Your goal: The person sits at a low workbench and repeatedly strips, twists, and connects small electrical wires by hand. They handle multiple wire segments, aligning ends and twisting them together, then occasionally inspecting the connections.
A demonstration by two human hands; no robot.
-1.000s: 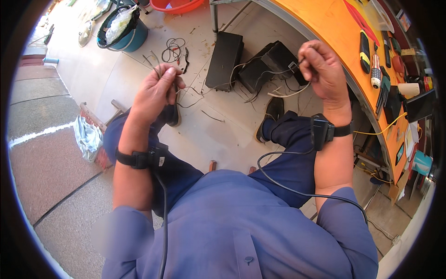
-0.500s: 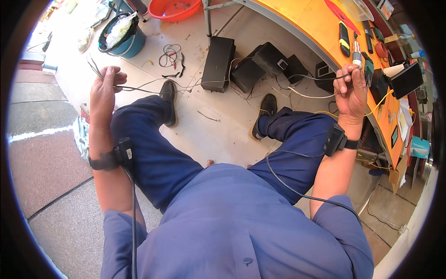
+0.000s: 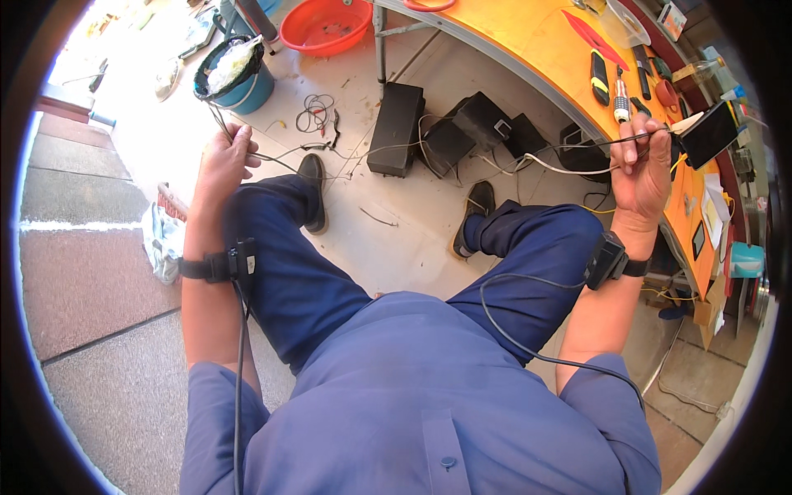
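Black wires [image 3: 582, 145], long and thin, stretch across the upper part of the view from one hand to the other. Think of the view as a clock. The left hand [image 3: 223, 161] is at 10 o'clock. Its grip is closed, with the thumb and fingers pinching the wires, and some loose ends stick up past the knuckles. The right hand [image 3: 643, 177] is between 2 and 3 o'clock. Its grip is pinched on the wires too, near the edge of the orange counter [image 3: 516, 25]. A white wire [image 3: 565, 171] comes up to this hand as well, but I cannot tell if the fingers hold it.

Black boxes [image 3: 396, 132] sit on the floor from 12 to 1 o'clock, behind the wires. At 11 o'clock a small loop of cord [image 3: 313, 115] lies on the floor. A blue bucket [image 3: 254, 97] with bags in it stands between 10 and 11 o'clock, and a red bowl [image 3: 313, 45] is between 11 and 12. On the counter, at 2 o'clock, a screwdriver [image 3: 621, 103] lies near the right fingers. A pale cloth [image 3: 161, 239] hangs at 9 o'clock.
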